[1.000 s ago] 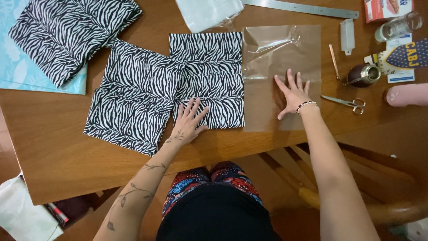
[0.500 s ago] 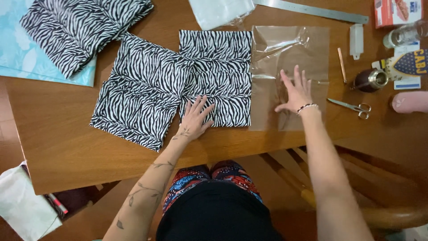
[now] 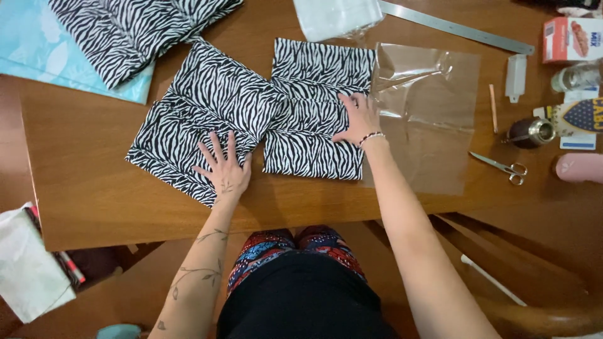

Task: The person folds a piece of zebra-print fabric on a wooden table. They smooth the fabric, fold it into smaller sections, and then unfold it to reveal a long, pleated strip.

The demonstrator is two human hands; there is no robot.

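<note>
Two folded zebra-print fabric pieces lie side by side on the wooden table (image 3: 94, 201). My left hand (image 3: 223, 164) rests flat, fingers spread, on the lower edge of the left piece (image 3: 207, 107). My right hand (image 3: 357, 118) presses, fingers apart, on the right edge of the right piece (image 3: 314, 107), where it meets a clear plastic sheet (image 3: 430, 116) spread out to its right. Neither hand grips anything.
More zebra fabric (image 3: 132, 31) lies on a light blue sheet (image 3: 38, 56) at the top left. A long metal ruler (image 3: 458, 26), small scissors (image 3: 502, 168), a metal cup (image 3: 532, 132), a pencil, a box and a pink object (image 3: 581, 168) sit at the right.
My right hand has moved left off the plastic sheet onto the right fabric piece. My left hand has shifted left from the right piece onto the left piece.
</note>
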